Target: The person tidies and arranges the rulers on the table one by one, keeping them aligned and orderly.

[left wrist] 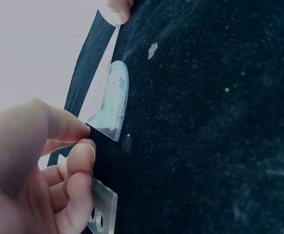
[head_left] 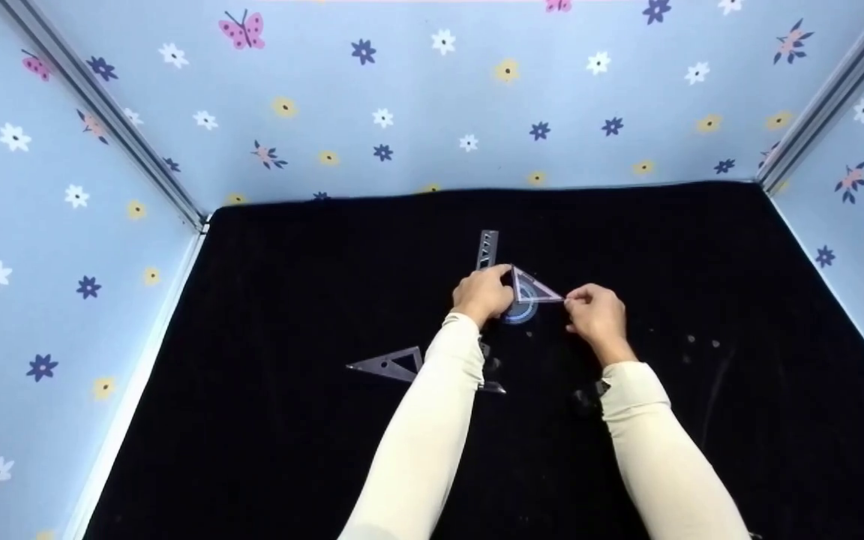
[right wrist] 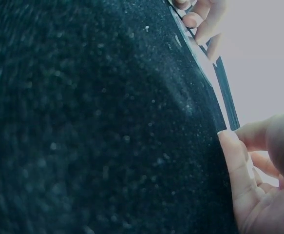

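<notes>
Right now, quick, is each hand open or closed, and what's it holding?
Left hand: closed, pinching one corner of the clear triangle.
Right hand: closed, pinching another corner of the same triangle.

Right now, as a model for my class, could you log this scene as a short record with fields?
Left hand: pinches one corner of the pinkish set square
Right hand: pinches another corner
Protractor: bluish, overlapped by the held set square in the head view
Ruler: partly hidden by the left hand
Second set square: partly hidden by the left sleeve
Surface: black covering
</notes>
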Demonstrator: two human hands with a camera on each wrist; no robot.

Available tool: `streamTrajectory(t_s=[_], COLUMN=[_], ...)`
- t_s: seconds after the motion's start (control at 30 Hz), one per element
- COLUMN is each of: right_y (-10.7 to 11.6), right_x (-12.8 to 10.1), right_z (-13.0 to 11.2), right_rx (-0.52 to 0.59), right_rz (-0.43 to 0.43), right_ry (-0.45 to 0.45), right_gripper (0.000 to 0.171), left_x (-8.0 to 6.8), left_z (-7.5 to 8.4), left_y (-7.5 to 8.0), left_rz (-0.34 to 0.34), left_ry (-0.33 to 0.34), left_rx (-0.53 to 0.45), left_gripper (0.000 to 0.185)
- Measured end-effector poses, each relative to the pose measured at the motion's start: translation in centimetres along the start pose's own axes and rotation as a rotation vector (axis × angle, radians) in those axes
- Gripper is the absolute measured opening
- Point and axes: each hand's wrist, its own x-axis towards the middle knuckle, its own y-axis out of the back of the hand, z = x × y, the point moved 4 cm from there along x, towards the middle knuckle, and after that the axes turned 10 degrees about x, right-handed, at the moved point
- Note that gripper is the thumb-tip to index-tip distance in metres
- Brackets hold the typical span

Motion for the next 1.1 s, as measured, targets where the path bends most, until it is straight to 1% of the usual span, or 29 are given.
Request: streamTrajectory(t_s=[0.1,0.23,0.5,0.7,0.9,1.1], right_y=[0.04,0.13,0.07,-0.16,-0.02,0.1], right_x=[0.04,0.08,0.0,-0.03,-0.02,-0.02], right_z=[0.0,0.1,0.04,-0.02,-0.04,0.02], right_rx=[-0.01,-0.023,-0.015,-0.019,-0.039,-0.036], right_rz=[-0.002,0.0,0.001,-0.003,0.0,0.001], right_ry=[-0.003,-0.007,0.002,0.012,0.018,0.018], right_gripper=[0.01,0.01,0.01,0.009,0.009,0.01], left_x=[-0.07,-0.08,-0.17,-0.28,-0.28,-0.33], left_z=[0.03,0.31,0.83,0.89,0.58,0.35], left_y=[-0.07,-0.22,-0.09,0.18,0.02,-0.19], left_rz=[0.014,0.018,-0.011,-0.025,-0.006,0.024], left_ry=[-0.003,-0.018,-0.041,-0.056,-0.07,-0.061], left_rx=[-0.002,0.015,0.105,0.166,0.153,0.11], left_gripper=[0.051,0.054,0.061,0.061,0.057,0.045])
